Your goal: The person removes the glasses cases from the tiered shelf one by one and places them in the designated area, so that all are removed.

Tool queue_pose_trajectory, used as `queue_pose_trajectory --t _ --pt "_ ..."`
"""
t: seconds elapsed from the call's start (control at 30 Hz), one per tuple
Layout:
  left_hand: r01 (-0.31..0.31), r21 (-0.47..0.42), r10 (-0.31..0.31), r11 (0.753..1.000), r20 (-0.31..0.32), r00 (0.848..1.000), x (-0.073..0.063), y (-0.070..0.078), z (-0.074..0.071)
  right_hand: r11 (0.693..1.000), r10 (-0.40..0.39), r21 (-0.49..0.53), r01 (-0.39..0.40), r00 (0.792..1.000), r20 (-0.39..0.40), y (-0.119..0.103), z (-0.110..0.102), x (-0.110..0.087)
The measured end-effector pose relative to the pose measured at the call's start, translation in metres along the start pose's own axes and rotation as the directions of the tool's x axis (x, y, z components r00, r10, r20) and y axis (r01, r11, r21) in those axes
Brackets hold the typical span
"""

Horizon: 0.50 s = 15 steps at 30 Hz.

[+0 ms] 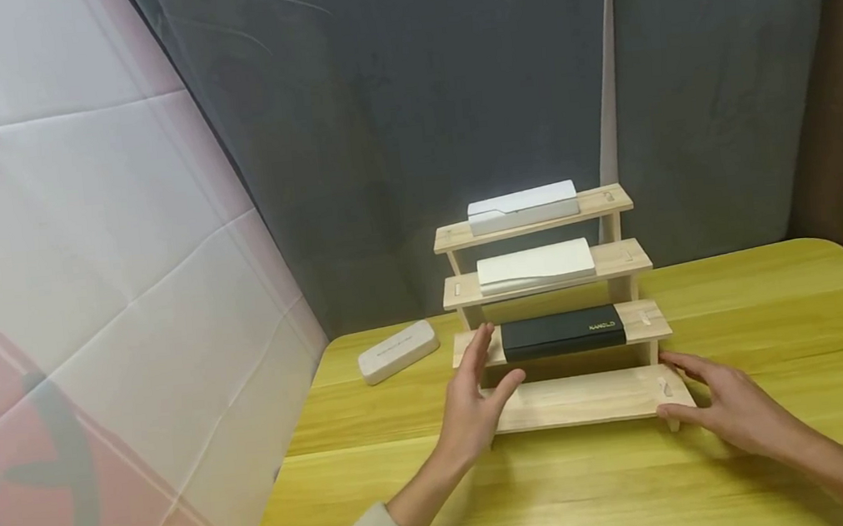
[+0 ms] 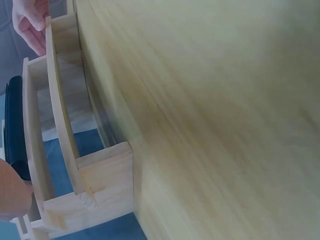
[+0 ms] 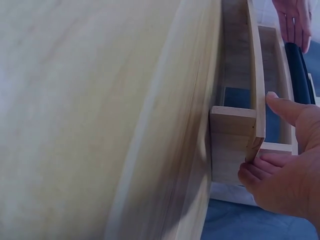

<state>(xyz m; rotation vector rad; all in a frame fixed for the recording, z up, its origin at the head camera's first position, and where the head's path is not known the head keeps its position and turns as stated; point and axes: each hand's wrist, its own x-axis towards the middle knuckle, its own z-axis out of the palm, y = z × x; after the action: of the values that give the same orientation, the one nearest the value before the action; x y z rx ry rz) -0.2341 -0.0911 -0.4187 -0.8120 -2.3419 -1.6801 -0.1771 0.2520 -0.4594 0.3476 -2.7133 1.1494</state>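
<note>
A pale wooden stepped display stand (image 1: pixel 580 399) stands on the table. My right hand (image 1: pixel 743 406) grips the right end of its lowest shelf, thumb at the front corner and fingers behind; the right wrist view shows the fingertips against the shelf's end (image 3: pixel 255 150). My left hand (image 1: pixel 472 409) is beside the stand's left end, its fingers extended and thumb spread, holding nothing. A black glasses case (image 1: pixel 563 332) with gold lettering lies on the shelf above the lowest one. Higher up sit a white case (image 1: pixel 535 266) and, on the top shelf, another white case (image 1: pixel 522 207).
To the left of the stand, a small white case (image 1: pixel 399 352) with faint print lies on the yellow wood-grain table (image 1: pixel 563 501). A grey curtain (image 1: pixel 410 130) hangs behind the table, and a pale printed cloth (image 1: pixel 86 209) hangs along the left.
</note>
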Motion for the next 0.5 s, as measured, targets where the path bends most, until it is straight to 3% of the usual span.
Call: queue_pose_trajectory --t 0.3,0.5 --pt "-0.002 0.058 0.002 0.998 -0.004 1.000 0.007 0.001 0.001 0.997 0.036 0.075 -0.036 0.999 0.002 -0.003 -0.009 0.005" --pt "0.036 0.127 -0.038 0.991 0.013 0.999 0.011 0.004 -0.001 0.991 0.068 0.118 -0.065 0.997 -0.026 -0.006 -0.015 0.013"
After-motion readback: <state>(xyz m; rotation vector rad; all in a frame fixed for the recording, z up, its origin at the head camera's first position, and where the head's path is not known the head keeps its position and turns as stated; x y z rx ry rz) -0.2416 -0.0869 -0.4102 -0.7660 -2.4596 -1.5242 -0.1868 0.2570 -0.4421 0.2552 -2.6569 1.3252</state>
